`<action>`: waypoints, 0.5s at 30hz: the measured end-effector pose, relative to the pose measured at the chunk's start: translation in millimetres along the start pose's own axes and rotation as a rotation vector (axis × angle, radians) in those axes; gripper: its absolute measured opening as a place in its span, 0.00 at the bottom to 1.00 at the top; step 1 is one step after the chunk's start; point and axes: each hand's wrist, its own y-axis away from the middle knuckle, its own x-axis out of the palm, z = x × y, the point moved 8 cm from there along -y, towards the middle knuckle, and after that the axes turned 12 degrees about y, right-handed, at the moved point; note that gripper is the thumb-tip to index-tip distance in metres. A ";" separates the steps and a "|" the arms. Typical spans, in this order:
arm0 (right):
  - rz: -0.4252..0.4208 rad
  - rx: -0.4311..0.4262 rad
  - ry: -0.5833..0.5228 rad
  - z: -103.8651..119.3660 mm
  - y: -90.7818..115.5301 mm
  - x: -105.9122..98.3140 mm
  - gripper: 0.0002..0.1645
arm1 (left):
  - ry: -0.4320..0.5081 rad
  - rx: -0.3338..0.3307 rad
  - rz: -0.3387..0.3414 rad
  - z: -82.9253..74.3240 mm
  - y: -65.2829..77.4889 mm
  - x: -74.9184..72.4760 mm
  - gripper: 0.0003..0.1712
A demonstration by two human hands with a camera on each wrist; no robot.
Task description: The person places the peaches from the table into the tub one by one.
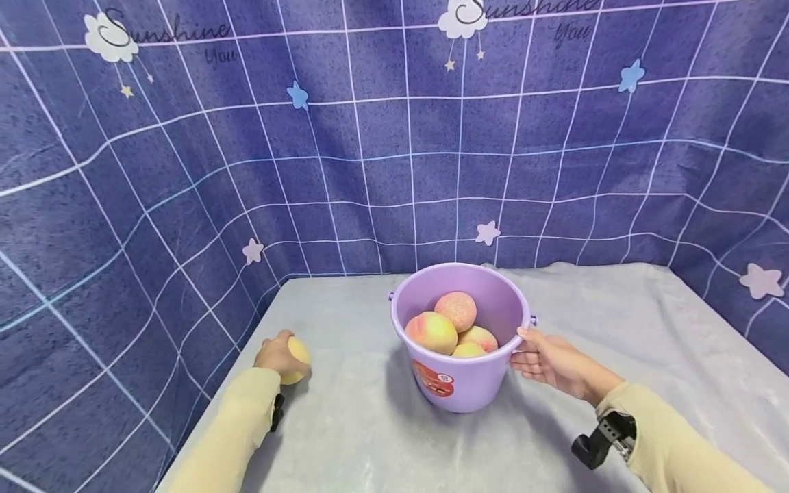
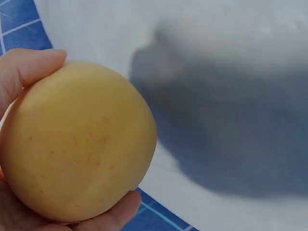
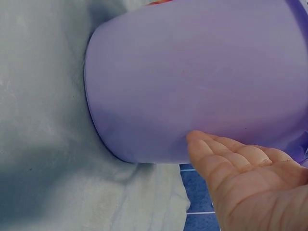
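My left hand (image 1: 275, 356) grips a yellow peach (image 2: 79, 142) at the left side of the table. Thumb and fingers wrap around it, and small red specks show on its skin. A light purple bucket (image 1: 459, 383) stands upright near the middle, holding several yellow-pink peaches (image 1: 431, 332). At the bucket's right side, my right hand (image 1: 555, 363) holds the rim, thumb at the edge and fingers along the outer wall. The right wrist view shows those fingers (image 3: 236, 156) against the purple wall; the thumb is out of sight there.
A grey-white cloth (image 1: 345, 438) covers the table. Behind and to both sides hangs a dark blue curtain (image 1: 382, 178) with a grid, stars and clouds. The bucket has a red label (image 1: 433, 380) on its front.
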 end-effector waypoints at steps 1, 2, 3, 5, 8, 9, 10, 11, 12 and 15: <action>0.000 -0.001 -0.001 0.6 0.3 -0.4 0.44 | 0.001 0.011 0.003 -5.6 0.3 -0.9 0.49; 0.000 -0.003 -0.002 1.0 0.4 -0.9 0.44 | 0.003 0.018 0.004 -10.1 0.6 -1.7 0.49; 0.000 -0.004 -0.004 1.4 0.4 -1.1 0.44 | 0.004 0.026 0.005 -15.0 1.2 -2.7 0.48; 0.000 -0.008 -0.009 2.2 0.4 -1.5 0.44 | 0.009 0.043 0.005 -24.0 1.6 -4.8 0.48; -0.010 -0.009 -0.011 1.7 0.5 -3.2 0.44 | 0.030 0.070 0.009 -35.3 1.9 -7.5 0.49; -0.012 -0.007 -0.008 1.2 0.8 -3.4 0.44 | 0.039 0.079 0.009 -38.6 1.9 -8.8 0.49; -0.015 -0.005 -0.006 0.6 1.0 -3.6 0.44 | 0.049 0.088 0.009 -41.4 1.9 -10.1 0.49; -0.015 -0.004 -0.004 0.0 1.1 -3.6 0.44 | 0.056 0.093 0.007 -43.3 2.2 -11.4 0.49; -0.015 0.000 -0.003 -0.7 1.3 -3.2 0.44 | 0.059 0.097 0.005 -44.8 2.3 -12.9 0.49; -0.008 0.005 -0.003 -1.3 1.6 -1.5 0.44 | 0.054 0.114 -0.002 -50.6 4.0 -18.2 0.49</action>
